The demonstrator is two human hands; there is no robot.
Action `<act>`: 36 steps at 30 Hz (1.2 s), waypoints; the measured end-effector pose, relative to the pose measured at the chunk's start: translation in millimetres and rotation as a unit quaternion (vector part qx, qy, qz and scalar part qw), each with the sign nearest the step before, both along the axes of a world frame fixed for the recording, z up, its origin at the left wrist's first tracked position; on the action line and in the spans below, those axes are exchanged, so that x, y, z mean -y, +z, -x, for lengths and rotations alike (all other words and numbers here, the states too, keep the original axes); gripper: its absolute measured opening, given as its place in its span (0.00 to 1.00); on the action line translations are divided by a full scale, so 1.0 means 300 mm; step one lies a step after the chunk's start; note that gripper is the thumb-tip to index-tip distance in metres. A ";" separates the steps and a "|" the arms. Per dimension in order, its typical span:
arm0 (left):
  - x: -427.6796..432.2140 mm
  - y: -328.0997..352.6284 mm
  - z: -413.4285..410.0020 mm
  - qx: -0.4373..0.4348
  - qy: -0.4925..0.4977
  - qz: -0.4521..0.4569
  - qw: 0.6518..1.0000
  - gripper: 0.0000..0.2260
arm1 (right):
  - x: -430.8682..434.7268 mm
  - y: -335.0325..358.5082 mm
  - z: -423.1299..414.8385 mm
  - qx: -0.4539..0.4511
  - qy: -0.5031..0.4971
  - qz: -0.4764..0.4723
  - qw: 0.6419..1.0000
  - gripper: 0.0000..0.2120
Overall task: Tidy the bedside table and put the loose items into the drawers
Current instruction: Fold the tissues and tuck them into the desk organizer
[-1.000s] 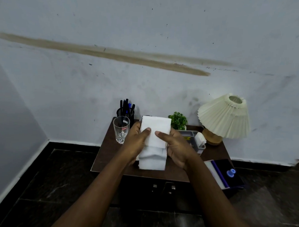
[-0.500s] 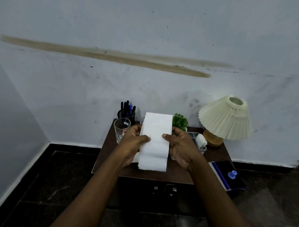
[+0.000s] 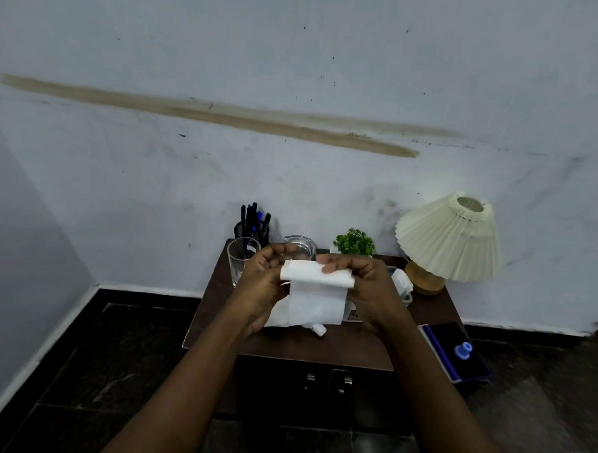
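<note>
Two bare forearms reach forward over the dark brown wooden bedside table (image 3: 319,347), whose closed drawer fronts carry two small metal handles (image 3: 328,381). The left hand (image 3: 264,283) and right hand (image 3: 367,287) hold a soft white paper tissue (image 3: 313,295) above the tabletop, fingers of both curled shut on its rolled top edge while the rest hangs in a limp sheet. Just beside the left hand stands a clear drinking glass (image 3: 240,261). Behind are a black mesh pen holder (image 3: 253,224), a small green plant (image 3: 354,241) and a cream pleated lamp (image 3: 449,238) on a round wooden base.
</note>
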State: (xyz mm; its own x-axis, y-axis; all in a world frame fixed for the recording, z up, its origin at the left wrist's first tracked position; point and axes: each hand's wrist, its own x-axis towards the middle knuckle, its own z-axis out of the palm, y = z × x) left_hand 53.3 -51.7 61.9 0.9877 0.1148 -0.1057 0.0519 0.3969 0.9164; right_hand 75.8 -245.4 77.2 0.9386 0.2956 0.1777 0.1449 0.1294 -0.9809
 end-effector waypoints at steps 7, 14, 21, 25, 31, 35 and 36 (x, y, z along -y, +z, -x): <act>-0.006 -0.008 0.006 -0.119 -0.150 0.000 0.981 0.23 | 0.029 0.011 -0.009 0.046 0.021 0.006 0.999 0.23; 0.025 -0.028 0.010 -0.062 -0.090 -0.052 0.993 0.07 | 0.022 -0.003 0.002 -0.103 0.043 -0.190 0.976 0.17; 0.029 -0.019 0.007 -0.034 -0.030 -0.112 0.993 0.11 | -0.010 -0.042 0.015 -0.264 0.128 -0.109 0.950 0.22; 0.018 -0.030 0.006 -0.031 -0.012 -0.143 0.989 0.12 | -0.017 -0.051 0.001 -0.214 0.044 -0.089 0.972 0.17; -0.015 0.000 0.005 -0.041 -0.020 -0.067 0.997 0.12 | 0.011 -0.042 -0.006 -0.090 0.000 -0.023 0.996 0.12; -0.015 0.013 0.010 -0.113 -0.063 -0.002 0.992 0.15 | 0.019 -0.020 -0.002 0.035 -0.026 0.065 0.997 0.14; -0.008 0.010 0.013 -0.116 -0.077 -0.018 0.990 0.14 | 0.018 -0.018 0.001 0.056 -0.026 0.079 0.995 0.15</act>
State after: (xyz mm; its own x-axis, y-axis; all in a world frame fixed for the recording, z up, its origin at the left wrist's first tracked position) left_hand 49.4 -49.2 65.0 0.9433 -0.0270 -0.3307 0.3203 0.3348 0.8862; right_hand 75.4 -250.8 71.7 0.9305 0.2799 0.2363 0.2563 -0.0365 -0.9659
